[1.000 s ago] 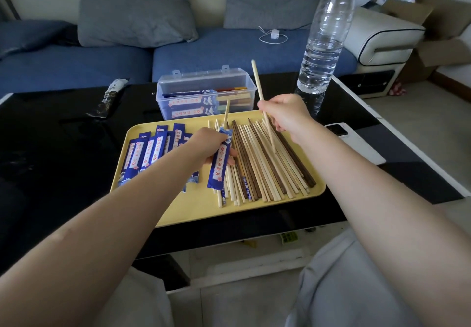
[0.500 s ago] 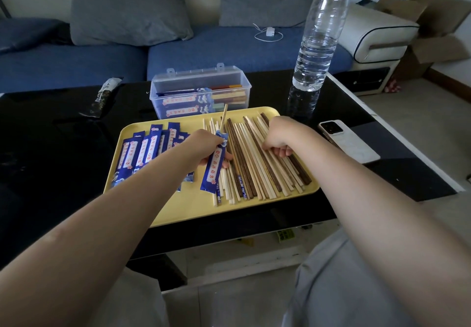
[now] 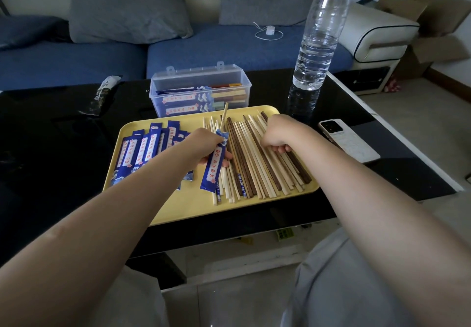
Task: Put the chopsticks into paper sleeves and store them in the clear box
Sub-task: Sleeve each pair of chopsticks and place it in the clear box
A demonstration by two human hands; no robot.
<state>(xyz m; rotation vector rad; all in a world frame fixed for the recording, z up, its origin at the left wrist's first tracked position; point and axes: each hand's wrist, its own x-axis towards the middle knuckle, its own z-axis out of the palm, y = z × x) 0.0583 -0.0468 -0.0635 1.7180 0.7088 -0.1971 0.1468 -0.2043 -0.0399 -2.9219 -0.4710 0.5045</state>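
The task looks to be in its early-to-middle stretch. The clear box (image 3: pixel 201 92) stands on the dark surface (image 3: pixel 63 148) at about 12 o'clock from the yellow tray (image 3: pixel 178 204), just beyond its far rim, with its lid off or open. Inside it lie a few sleeved pairs, along with some coloured items that I cannot identify, so some storing is done.

On the tray, a fan of empty blue paper sleeves (image 3: pixel 142 150) lies toward 9 o'clock. A broad row of loose chopsticks (image 3: pixel 257 163), pale and dark wood mixed, fills the 3 o'clock half. That large unsleeved pile suggests most of the work remains.

The left hand (image 3: pixel 204 145) is near the tray's centre, its fingers closed around one blue sleeve (image 3: pixel 214 166). A single pale chopstick (image 3: pixel 224 117) pokes out of the sleeve's top toward 12 o'clock. This sleeve seems only half filled.

The right hand (image 3: pixel 277 135) rests knuckles-up on the loose pile with its fingers curled under. Whether they have actually pinched a stick cannot be told. By my judgement it is picking the mate for the sleeve in hand. After that, the filled sleeve must go into the box, and the cycle repeats many times.
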